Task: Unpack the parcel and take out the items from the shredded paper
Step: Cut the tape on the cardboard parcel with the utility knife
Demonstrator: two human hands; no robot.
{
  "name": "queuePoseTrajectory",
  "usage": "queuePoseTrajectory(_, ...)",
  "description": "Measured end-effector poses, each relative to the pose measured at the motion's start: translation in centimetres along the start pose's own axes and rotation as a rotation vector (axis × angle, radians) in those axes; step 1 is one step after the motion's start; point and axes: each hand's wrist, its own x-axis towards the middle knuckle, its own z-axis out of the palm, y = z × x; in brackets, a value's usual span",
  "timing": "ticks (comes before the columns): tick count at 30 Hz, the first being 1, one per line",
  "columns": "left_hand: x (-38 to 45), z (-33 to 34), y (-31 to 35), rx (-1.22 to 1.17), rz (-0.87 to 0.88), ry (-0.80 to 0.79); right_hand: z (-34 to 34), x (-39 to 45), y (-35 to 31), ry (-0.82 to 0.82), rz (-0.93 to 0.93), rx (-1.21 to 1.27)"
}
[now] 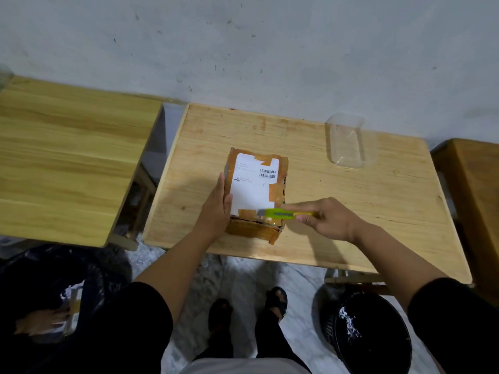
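Now my left hand (216,209) grips the parcel (256,190) by its left edge; it seems light and stiff. My right hand (328,220) pinches the green cutter (280,213) at the parcel's near taped edge.

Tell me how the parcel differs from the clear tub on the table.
The parcel is opaque brown, taped and carries a white label; the tub is clear and bare. The left hand holds the parcel while the right hand puts a green knife to its near edge; the tub is untouched. The parcel lies centrally, the tub near the far right corner. Both are boxy and rest on the same wooden table.
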Motion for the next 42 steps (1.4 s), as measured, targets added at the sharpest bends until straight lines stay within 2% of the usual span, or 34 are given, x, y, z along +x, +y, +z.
queuePoseTrajectory(3, 0.0, 0.1, -0.2, 0.007, 0.004, 0.015, 0.3, 0.1, 0.4, 0.163, 0.109, 0.341)
queuePoseTrajectory(8, 0.2, 0.3, -0.4, 0.020, -0.008, 0.005, 6.4, 1.5, -0.3, 0.478, 0.366, 0.684)
queuePoseTrajectory(10, 0.3, 0.4, -0.5, 0.023, -0.007, 0.004, 8.6, 1.8, -1.5, 0.595, 0.410, 0.854)
queuePoseTrajectory(12, 0.3, 0.4, -0.6, 0.025, -0.006, 0.008, 9.6, 2.0, -2.4, 0.640, 0.436, 0.921)
queuePoseTrajectory(19, 0.3, 0.4, -0.7, 0.002, -0.002, 0.007, 9.1, 1.5, -2.6, 0.623, 0.453, 1.060)
queuePoseTrajectory(29, 0.3, 0.2, -0.8, 0.003, 0.038, -0.001, 8.5, 0.5, -3.1, 0.372, 0.371, 1.041)
queuePoseTrajectory(33, 0.3, 0.0, -0.7, 0.018, 0.049, -0.010, 8.2, 0.3, -2.7, 0.288, 0.397, 1.185)
queuePoseTrajectory(42, 0.1, -0.2, -0.4, 0.014, 0.051, -0.004, 9.7, -0.9, -2.8, 0.351, 0.392, 0.993)
